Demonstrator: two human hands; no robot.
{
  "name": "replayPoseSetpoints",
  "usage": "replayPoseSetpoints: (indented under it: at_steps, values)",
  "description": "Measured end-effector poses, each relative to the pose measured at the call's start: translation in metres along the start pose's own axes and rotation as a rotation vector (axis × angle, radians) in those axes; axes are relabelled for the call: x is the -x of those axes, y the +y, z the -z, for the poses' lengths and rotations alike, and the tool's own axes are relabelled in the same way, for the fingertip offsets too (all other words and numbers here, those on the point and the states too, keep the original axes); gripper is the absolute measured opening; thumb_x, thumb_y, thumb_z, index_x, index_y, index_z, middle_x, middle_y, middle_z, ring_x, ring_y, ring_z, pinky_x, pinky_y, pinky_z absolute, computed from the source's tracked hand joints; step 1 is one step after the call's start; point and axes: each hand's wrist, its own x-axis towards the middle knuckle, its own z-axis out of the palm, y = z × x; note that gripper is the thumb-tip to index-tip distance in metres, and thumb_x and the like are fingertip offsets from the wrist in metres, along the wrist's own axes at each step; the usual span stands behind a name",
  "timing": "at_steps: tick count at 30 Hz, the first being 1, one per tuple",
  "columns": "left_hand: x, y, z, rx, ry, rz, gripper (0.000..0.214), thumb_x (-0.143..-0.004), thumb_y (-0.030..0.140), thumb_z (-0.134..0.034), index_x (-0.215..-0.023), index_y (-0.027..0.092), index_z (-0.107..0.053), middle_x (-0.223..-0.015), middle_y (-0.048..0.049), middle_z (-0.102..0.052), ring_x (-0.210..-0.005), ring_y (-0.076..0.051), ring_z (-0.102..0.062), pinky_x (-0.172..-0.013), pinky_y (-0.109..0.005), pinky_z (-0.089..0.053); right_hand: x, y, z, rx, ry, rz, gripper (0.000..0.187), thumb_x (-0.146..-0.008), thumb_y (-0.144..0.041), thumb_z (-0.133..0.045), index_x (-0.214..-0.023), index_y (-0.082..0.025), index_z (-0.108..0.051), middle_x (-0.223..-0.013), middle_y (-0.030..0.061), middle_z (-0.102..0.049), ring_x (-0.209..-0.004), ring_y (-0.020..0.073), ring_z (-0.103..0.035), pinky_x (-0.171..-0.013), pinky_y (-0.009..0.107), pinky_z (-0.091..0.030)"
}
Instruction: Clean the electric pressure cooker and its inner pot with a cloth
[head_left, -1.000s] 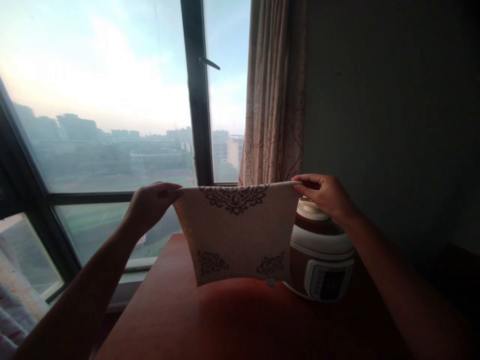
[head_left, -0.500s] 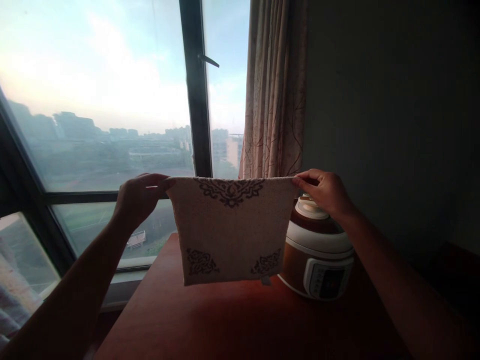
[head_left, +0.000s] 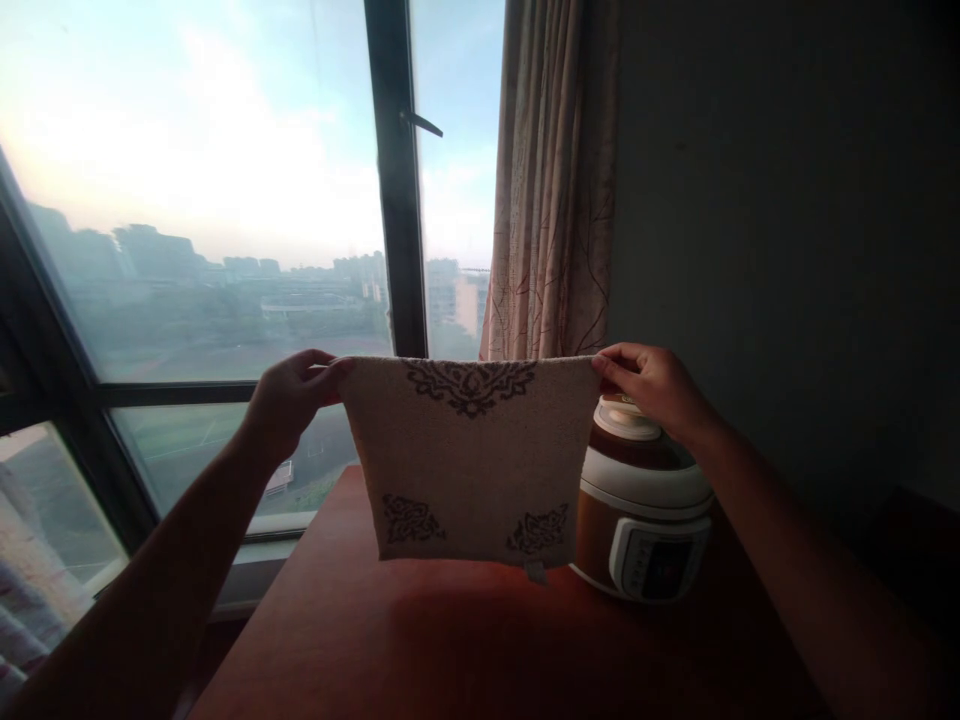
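Note:
A light towel (head_left: 472, 465) with dark ornamental patterns hangs spread out above the table, its upper edge stretched nearly level. My left hand (head_left: 294, 395) pinches the towel's upper left corner between thumb and fingers. At the upper right corner, my right hand (head_left: 651, 385) grips it the same way. A small tag sticks out from the lower edge near the right. Behind the towel's right side stands a brown and white electric cooker (head_left: 645, 510), partly covered by the towel and by my right hand.
The reddish-brown wooden table (head_left: 360, 640) lies below the towel. Beyond it is a window (head_left: 225, 200) with a dark frame and a handle. A patterned curtain (head_left: 551, 180) hangs at the window's right, beside a dark wall (head_left: 765, 200).
The towel's lower edge has swung slightly, and both hands with the towel sit a little further right in the view. Both corners remain held.

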Motion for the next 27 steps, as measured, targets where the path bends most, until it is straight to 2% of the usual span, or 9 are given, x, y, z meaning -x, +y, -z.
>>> replayPoseSetpoints:
  at_steps: [2,5,7,9,13,16,20,23,27]
  values:
    - [0.001,-0.002,-0.001,0.028,-0.044,0.028,0.044,-0.06,0.046,-0.089,-0.077,0.014,-0.065,-0.061,0.0057,-0.067,-0.062,-0.011,-0.058,-0.065,-0.024,-0.051,0.001,-0.002,-0.002,0.01,0.003,-0.03,0.036,-0.078,-0.055,-0.071,-0.085,-0.02,-0.071,-0.074,0.0034,-0.071,-0.063,0.0178,-0.065,-0.057,0.029,-0.053]
    - [0.001,-0.01,-0.005,0.084,-0.104,0.069,0.04,-0.063,0.045,-0.088,-0.069,0.014,-0.063,-0.057,0.0064,-0.059,-0.055,-0.008,-0.052,-0.055,-0.02,-0.045,0.003,-0.005,-0.006,0.04,0.052,-0.058,0.03,-0.075,-0.048,-0.072,-0.073,-0.019,-0.067,-0.06,-0.0007,-0.061,-0.051,0.0122,-0.053,-0.047,0.024,-0.042]
    - [0.003,-0.013,-0.011,0.166,-0.14,0.117,0.039,-0.063,0.045,-0.087,-0.067,0.015,-0.063,-0.055,0.0057,-0.056,-0.051,-0.007,-0.049,-0.05,-0.019,-0.041,0.005,-0.008,-0.011,-0.04,0.059,-0.113,0.026,-0.072,-0.043,-0.071,-0.067,-0.019,-0.064,-0.053,-0.004,-0.053,-0.047,0.0092,-0.044,-0.043,0.023,-0.034]
    - [0.008,-0.012,-0.021,0.248,-0.167,0.171,0.036,-0.062,0.043,-0.088,-0.068,0.015,-0.066,-0.056,0.0036,-0.057,-0.05,-0.008,-0.051,-0.048,-0.021,-0.041,0.007,-0.013,-0.018,-0.165,0.039,-0.189,0.024,-0.07,-0.04,-0.071,-0.065,-0.019,-0.062,-0.051,-0.0059,-0.049,-0.046,0.0081,-0.041,-0.043,0.022,-0.032]
    - [0.028,0.001,-0.053,0.34,-0.216,0.235,0.032,-0.062,0.039,-0.087,-0.073,0.015,-0.07,-0.061,0.0002,-0.062,-0.052,-0.01,-0.056,-0.049,-0.022,-0.044,0.011,-0.025,-0.04,-0.413,-0.061,-0.308,0.025,-0.069,-0.039,-0.073,-0.064,-0.019,-0.058,-0.053,-0.0063,-0.05,-0.046,0.0076,-0.043,-0.045,0.021,-0.037]
    - [0.048,0.013,-0.081,0.374,-0.316,0.254,0.031,-0.066,0.042,-0.085,-0.078,0.016,-0.072,-0.062,-0.0002,-0.064,-0.052,-0.011,-0.058,-0.049,-0.022,-0.046,0.016,-0.034,-0.064,-0.493,-0.135,-0.342,0.025,-0.069,-0.037,-0.075,-0.066,-0.019,-0.06,-0.054,-0.0044,-0.054,-0.046,0.0077,-0.047,-0.043,0.019,-0.036]
    - [0.071,0.025,-0.11,0.37,-0.456,0.224,0.033,-0.066,0.044,-0.084,-0.082,0.017,-0.074,-0.075,-0.0052,-0.073,-0.071,-0.018,-0.07,-0.07,-0.031,-0.057,0.024,-0.045,-0.089,-0.515,-0.184,-0.36,0.023,-0.069,-0.035,-0.077,-0.069,-0.018,-0.062,-0.058,-0.0017,-0.062,-0.049,0.0092,-0.056,-0.045,0.019,-0.044]
    - [0.079,0.028,-0.121,0.345,-0.466,0.158,0.034,-0.064,0.043,-0.085,-0.082,0.017,-0.074,-0.079,-0.0056,-0.076,-0.075,-0.02,-0.072,-0.077,-0.035,-0.059,0.031,-0.048,-0.097,-0.548,-0.184,-0.367,0.021,-0.072,-0.034,-0.076,-0.07,-0.018,-0.063,-0.059,-0.0014,-0.065,-0.05,0.0105,-0.06,-0.049,0.021,-0.052]
    - [0.078,0.019,-0.125,0.19,-0.417,-0.017,0.027,-0.068,0.042,-0.08,-0.081,0.018,-0.073,-0.079,-0.0064,-0.076,-0.076,-0.023,-0.072,-0.073,-0.035,-0.059,0.036,-0.046,-0.098,-0.542,-0.226,-0.342,0.021,-0.07,-0.034,-0.08,-0.072,-0.018,-0.066,-0.064,0.0005,-0.069,-0.053,0.0126,-0.064,-0.056,0.025,-0.058]
